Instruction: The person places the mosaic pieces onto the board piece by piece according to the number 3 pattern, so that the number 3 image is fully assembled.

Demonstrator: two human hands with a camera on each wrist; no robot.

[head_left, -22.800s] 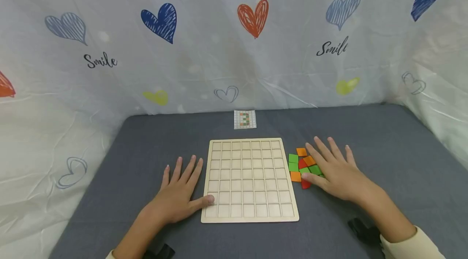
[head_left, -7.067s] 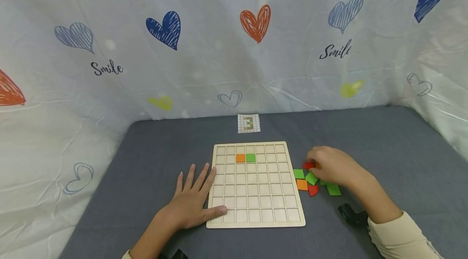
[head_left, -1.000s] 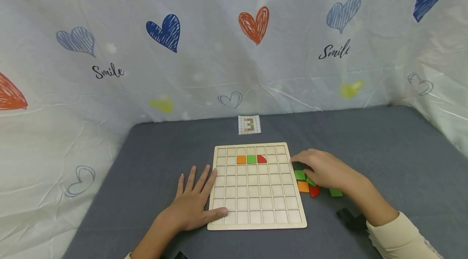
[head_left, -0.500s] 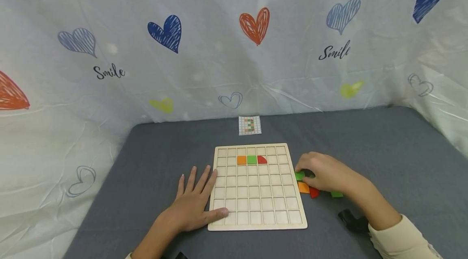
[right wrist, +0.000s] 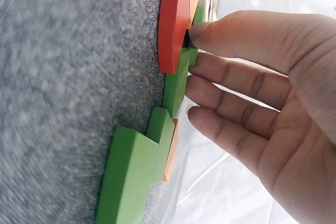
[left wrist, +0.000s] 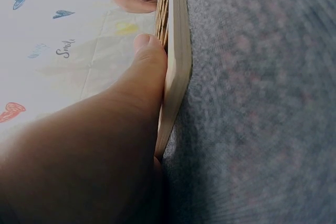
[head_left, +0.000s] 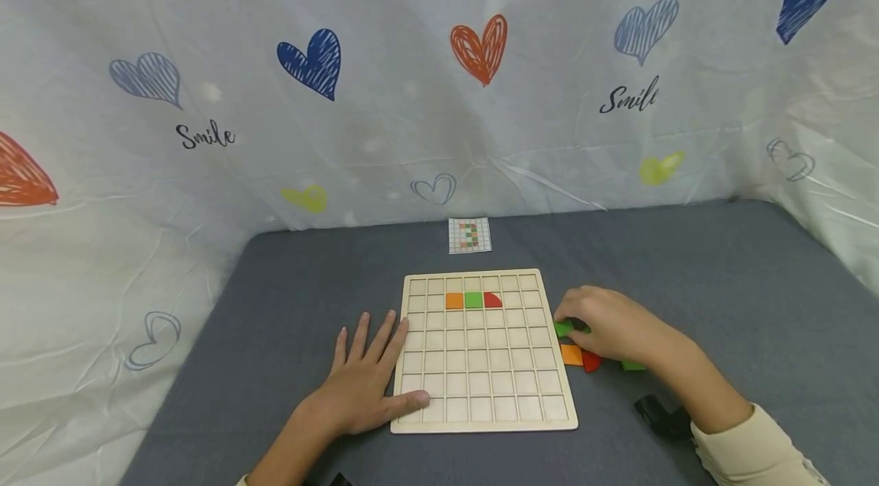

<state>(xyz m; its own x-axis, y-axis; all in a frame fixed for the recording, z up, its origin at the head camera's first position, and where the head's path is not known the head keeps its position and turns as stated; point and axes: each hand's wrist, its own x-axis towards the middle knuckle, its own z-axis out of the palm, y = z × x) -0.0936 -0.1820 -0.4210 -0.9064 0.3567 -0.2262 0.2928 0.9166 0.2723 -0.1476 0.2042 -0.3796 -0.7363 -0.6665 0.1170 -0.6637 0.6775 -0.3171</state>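
A pale wooden grid board (head_left: 485,364) lies on the grey cloth. An orange square tile (head_left: 454,300), a green square tile (head_left: 474,300) and a red rounded tile (head_left: 492,300) sit side by side in its second row from the top. My left hand (head_left: 364,387) lies flat with spread fingers at the board's left edge, thumb over its lower corner; the left wrist view shows this thumb (left wrist: 149,53) on the edge. My right hand (head_left: 611,326) is beside the board's right edge, its thumb and curled fingers pinching a green tile (head_left: 563,328) among the loose tiles.
Near the right hand lie an orange tile (head_left: 571,355), a red tile (head_left: 590,361) and a green tile (head_left: 633,365); the right wrist view shows more green tiles (right wrist: 123,177) in the pile. A small pattern card (head_left: 470,236) lies behind the board.
Since the earliest frame, three tiles have come onto the board. In the last second the right hand has drawn slightly closer to the body, down onto a green tile. The left hand keeps its place.
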